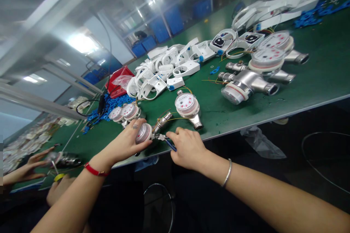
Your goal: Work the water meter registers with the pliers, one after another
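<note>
Near the table's front edge, my left hand [124, 143] is closed around a water meter [143, 133] with a round white dial and a metal body. My right hand [188, 148] grips small blue-handled pliers [171, 144]. Their metal jaws touch the side of this meter, close to its thin coloured wires; whether a wire is between them, I cannot tell. Just to the right, another water meter [187, 105] stands dial up with a wire trailing from it. Two more dials [129, 110] show beyond my left hand.
White plastic housings [164, 66] are heaped along the back, near a red bin [119, 80] and blue plastic parts [117, 103]. Several metal meters [246, 80] cluster at right. On the left, a co-worker's hands [32, 167] hold a screwdriver with a yellow handle [58, 177] at another meter.
</note>
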The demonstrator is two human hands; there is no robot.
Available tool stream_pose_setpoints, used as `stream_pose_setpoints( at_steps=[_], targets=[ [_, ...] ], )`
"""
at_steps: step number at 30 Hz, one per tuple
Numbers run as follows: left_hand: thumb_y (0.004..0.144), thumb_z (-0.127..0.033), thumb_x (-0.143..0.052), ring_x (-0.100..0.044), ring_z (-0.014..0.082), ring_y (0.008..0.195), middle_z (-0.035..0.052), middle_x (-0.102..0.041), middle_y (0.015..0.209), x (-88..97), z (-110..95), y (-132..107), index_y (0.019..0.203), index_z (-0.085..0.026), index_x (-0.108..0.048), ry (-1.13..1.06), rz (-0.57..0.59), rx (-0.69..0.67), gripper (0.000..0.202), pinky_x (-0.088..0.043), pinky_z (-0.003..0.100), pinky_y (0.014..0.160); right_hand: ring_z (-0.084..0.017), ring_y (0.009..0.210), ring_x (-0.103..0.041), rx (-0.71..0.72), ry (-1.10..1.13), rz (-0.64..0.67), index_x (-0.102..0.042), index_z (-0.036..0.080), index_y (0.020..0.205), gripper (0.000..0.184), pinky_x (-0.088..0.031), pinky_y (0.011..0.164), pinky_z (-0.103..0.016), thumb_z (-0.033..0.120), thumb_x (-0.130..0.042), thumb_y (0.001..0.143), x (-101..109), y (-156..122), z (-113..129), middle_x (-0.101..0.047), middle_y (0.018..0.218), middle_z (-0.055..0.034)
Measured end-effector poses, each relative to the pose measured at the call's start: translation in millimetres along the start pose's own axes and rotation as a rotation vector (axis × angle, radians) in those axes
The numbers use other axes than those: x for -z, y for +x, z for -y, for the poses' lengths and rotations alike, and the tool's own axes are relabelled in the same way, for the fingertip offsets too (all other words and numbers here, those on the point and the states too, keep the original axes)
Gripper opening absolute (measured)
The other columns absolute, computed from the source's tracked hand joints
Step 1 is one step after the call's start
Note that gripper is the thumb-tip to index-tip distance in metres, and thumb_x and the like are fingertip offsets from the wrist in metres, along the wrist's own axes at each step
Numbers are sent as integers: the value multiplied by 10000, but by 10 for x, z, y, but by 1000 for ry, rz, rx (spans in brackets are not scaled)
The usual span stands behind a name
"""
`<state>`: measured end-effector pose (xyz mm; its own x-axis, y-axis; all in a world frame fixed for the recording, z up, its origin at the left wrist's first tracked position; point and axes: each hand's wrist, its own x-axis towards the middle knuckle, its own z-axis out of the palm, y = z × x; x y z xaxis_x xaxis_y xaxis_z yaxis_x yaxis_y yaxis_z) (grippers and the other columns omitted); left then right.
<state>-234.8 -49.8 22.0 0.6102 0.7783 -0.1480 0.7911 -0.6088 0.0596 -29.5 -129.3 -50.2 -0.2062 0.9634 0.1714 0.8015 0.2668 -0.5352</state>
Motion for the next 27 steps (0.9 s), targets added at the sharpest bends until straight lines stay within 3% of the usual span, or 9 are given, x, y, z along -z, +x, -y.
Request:
stream_pose_setpoints(
  at_steps=[4,10,16,22,27],
  targets=[
    [784,-564,-527,-450,303,1162,160,-444,1240,29,21,4,1234,-136,-352,-39,44,7,645,-352,429,1024,-247,778,-608,14,13,1,-613,232,1036,355,-461,625,-315,255,-543,688,-22,25,15,-599,858,-74],
    [776,-511,-563,-476,293,1078,154,-461,1155,-51,42,0,1182,-130,-358,-18,-23,-51,594,-384,446,964,-249,738,-611,-22,13,45,-637,232,988,313,-442,602,-314,234,-536,691,-33,43,90,-610,847,-79],
    [817,-447,-542,-460,285,1076,134,-455,1134,-50,38,-14,1181,-143,-351,-17,-66,-104,512,-384,444,950,-224,748,-597,-141,300,76,-645,328,1075,456,-394,616,-289,266,-533,637,-210,24,69,-648,807,-25],
    [835,-516,-506,-464,289,1103,134,-448,1194,-45,104,-26,1235,-149,-330,-108,-5,8,571,-372,448,982,-185,665,-581,-244,543,101,-672,343,1038,462,-366,581,-253,260,-548,601,-249,65,82,-650,691,19],
    [849,-539,-489,-452,287,1144,139,-437,1220,-11,40,-15,1265,-146,-318,-103,29,4,598,-368,454,1008,-231,745,-599,-196,369,5,-643,315,1088,470,-390,631,-300,264,-532,634,-187,30,37,-648,824,-35]
  ],
)
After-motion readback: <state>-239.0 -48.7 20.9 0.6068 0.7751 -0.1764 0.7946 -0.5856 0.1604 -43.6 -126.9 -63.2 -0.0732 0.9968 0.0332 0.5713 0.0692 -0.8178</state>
